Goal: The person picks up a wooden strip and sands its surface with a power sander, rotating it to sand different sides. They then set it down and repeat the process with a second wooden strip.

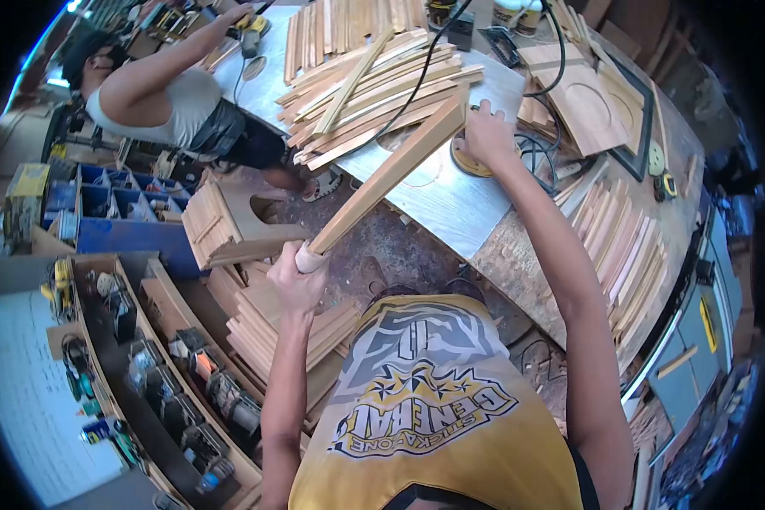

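Shirt: the yellow and grey shirt [425,382] is closest, at the bottom middle.
Left hand: it [297,279] is wrapped tight round the long stick's [391,178] low end, maybe to keep it steady.
Right hand: it [489,136] is by the stick's top end and the round thing [470,161]; I can't tell what it grips.
Long stick: in the middle, up off the floor [374,229], over the board's [459,208] edge, maybe so it sits clear of the pile [382,93].
Way it points: its long side slants from lower left to upper right, far end away from the shirt.

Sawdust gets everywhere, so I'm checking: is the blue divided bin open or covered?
Open: no lid covers the blue bin, and its inside shows from above.
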`<state>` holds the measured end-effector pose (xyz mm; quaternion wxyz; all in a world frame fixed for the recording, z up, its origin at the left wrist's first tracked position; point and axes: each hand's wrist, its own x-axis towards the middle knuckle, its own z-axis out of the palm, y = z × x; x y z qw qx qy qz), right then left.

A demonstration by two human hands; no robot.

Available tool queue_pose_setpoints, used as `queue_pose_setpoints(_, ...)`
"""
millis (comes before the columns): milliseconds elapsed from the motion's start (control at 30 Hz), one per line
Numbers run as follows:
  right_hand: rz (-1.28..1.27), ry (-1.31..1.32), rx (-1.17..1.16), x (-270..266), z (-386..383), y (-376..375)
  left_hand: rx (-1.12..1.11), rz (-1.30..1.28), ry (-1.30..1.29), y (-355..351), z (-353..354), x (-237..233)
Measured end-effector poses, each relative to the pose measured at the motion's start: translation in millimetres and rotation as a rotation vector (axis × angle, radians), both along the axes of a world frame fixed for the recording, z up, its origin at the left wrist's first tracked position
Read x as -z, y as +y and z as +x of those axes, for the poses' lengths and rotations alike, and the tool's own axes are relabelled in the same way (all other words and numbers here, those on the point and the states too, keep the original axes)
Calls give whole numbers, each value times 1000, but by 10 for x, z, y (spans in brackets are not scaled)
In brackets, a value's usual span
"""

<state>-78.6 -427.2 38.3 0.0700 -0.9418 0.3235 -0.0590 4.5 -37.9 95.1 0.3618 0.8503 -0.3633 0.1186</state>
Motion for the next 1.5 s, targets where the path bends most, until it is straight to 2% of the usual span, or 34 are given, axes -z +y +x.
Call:
queue_pose_setpoints(267, 10, -8, -61, 43, -36, -5, -33, 18, -43, -254, -277, -284)
queue_pose_setpoints(667, 24, -39, -79, -57, -161, 145, -65, -13, 101, -636, -479, -248)
queue_pose_setpoints(800, 20, -72, -73, -85, -185, 149, -121, 136, 202, -712, -364, -137)
queue_pose_setpoints(867, 18, -82, -66, -64, -147, 139, -139, 214, 244, -717, -235, -23)
queue_pose_setpoints(967, 33, -88, -44, -82, -101, 119, -192, 228, 481, -790, 41, 93)
queue_pose_setpoints(1000, 47, -60, -35, -101, -80, 114, -229, 265, 518, -873, 148, -45)
queue_pose_setpoints(1233, 19, -85, 49, -100, 73, 72, -114, 585, 308, -1581, 1587, -66)
queue_pose_setpoints(1333, 59, -66, 172, -78, 222, 17, 91, 570, 265, -1980, 2051, 35)
queue_pose_setpoints(1500, -3, -107, 341, -87, 420, -64, 366, 509, 378, -2280, 2629, 39)
